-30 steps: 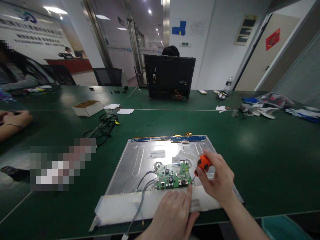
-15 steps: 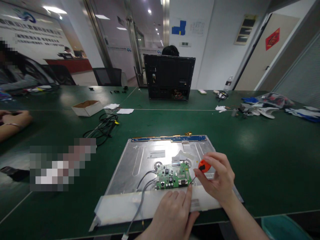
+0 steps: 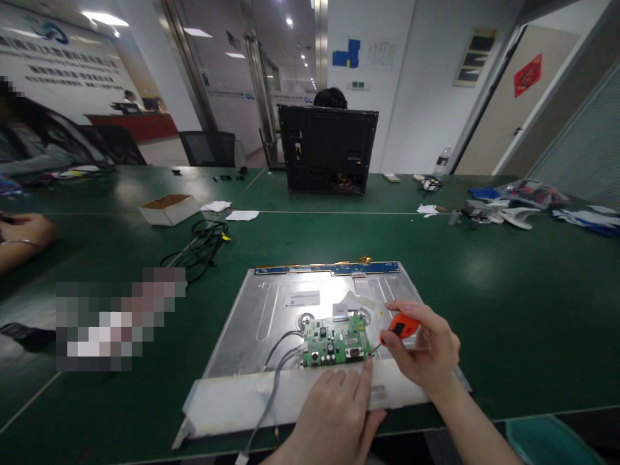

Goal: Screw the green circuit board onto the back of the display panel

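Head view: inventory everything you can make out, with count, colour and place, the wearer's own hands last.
Table: one, green, under everything
Metal panel: one, silver, near side
Circuit board: one, green, on the panel
Strip board: one, blue, panel's far edge
Screwdriver: one, orange and black, tip at the board's near right corner
Open box: one, white, left
Cable tangle: one, black, left
Housing: one, black, upright, far side
Bottle: one, clear, far right
Door: one, beige, right background
Small clutter: uncounted, mixed colours, table edges
Blurred patch: contents hidden, left
Left hand: one, bare, fingertip by the screwdriver's tip
Right hand: one, bare, gripping the screwdriver
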Demonstrator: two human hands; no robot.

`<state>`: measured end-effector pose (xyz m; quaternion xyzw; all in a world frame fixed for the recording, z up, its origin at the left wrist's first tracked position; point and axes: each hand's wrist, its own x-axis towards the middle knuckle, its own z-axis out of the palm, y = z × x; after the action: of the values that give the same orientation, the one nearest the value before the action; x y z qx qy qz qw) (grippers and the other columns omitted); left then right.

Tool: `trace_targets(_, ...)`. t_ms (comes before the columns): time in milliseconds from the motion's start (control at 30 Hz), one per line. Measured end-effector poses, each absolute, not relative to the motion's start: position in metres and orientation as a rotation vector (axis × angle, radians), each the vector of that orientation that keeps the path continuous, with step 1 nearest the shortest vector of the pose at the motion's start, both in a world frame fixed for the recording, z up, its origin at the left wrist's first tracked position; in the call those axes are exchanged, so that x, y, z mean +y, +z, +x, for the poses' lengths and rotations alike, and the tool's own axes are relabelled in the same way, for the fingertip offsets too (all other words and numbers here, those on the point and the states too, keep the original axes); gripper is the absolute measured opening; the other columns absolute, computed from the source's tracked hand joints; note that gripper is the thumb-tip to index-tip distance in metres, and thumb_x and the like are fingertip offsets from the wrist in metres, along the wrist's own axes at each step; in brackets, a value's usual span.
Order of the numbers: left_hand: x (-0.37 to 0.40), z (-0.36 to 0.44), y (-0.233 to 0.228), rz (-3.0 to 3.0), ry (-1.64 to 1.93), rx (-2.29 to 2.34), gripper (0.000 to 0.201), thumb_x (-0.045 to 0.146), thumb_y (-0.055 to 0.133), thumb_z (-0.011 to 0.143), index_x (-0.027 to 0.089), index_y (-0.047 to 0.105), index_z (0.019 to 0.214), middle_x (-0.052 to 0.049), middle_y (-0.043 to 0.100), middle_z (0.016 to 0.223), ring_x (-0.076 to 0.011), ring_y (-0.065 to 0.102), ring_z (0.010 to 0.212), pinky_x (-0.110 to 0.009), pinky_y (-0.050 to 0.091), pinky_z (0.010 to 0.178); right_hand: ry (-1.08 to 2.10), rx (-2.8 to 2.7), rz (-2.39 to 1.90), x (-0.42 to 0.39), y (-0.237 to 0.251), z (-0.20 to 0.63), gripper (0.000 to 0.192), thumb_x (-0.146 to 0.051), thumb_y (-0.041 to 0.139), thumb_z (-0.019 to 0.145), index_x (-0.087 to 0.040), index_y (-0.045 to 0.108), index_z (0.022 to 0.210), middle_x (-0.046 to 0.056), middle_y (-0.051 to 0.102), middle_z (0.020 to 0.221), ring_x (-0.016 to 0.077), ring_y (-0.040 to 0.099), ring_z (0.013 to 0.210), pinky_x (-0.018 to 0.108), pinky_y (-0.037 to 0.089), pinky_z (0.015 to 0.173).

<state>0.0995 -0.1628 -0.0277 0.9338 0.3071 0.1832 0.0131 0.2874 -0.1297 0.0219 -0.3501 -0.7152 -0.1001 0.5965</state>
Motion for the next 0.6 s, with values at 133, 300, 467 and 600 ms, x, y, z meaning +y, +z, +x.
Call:
trace_targets(133, -0.1635, 0.1, -0.0262, 2.92, 0.557, 0.961, 0.044, 0.034, 0.046, 0.098, 0.006, 0.047, 0.131, -0.015, 0.07, 0.097, -0.0266, 0.066, 0.08, -0.04, 0.054, 0.073, -0.355, -1.655, -0.845, -0.1283, 0.031, 0.2846, 0.039, -0.017, 0.065, 0.086, -0.024, 0.056, 0.123, 0.006, 0.068, 0.096, 0.0189, 0.069, 0.08, 0.03, 0.061, 0.06)
trace_targets(300, -0.1635, 0.1012, -0.0253, 2.907, 0.562, 0.976, 0.045, 0.035, 0.044, 0.099, 0.005, 0.046, 0.132, -0.014, 0.07, 0.096, -0.0265, 0.066, 0.079, -0.04, 0.054, 0.074, -0.387, -1.658, -0.871, -0.1304, 0.033, 0.2844, 0.04, -0.014, 0.06, 0.088, -0.022, 0.058, 0.127, 0.007, 0.064, 0.096, 0.0179, 0.066, 0.079, 0.029, 0.06, 0.059)
trace_targets(467, -0.1635, 0.1007, -0.0249, 2.882, 0.541, 0.968, 0.045, 0.034, 0.043, 0.099, 0.006, 0.045, 0.134, -0.015, 0.07, 0.099, -0.0266, 0.066, 0.082, -0.041, 0.054, 0.076, -0.315, -1.69, -0.849, -0.1327, 0.0272, 0.2866, 0.046, -0.012, 0.051, 0.089, -0.018, 0.053, 0.134, 0.011, 0.069, 0.102, 0.0218, 0.068, 0.087, 0.032, 0.059, 0.061)
trace_targets(600, -0.1632, 0.0997, -0.0231, 2.889, 0.5, 0.962, 0.046, 0.033, 0.048, 0.097, 0.005, 0.045, 0.133, -0.016, 0.07, 0.101, -0.027, 0.066, 0.082, -0.041, 0.055, 0.075, -0.274, -1.687, -0.8, -0.1314, 0.0248, 0.287, 0.045, -0.016, 0.054, 0.088, -0.018, 0.051, 0.133, 0.011, 0.069, 0.102, 0.0241, 0.068, 0.091, 0.035, 0.059, 0.064)
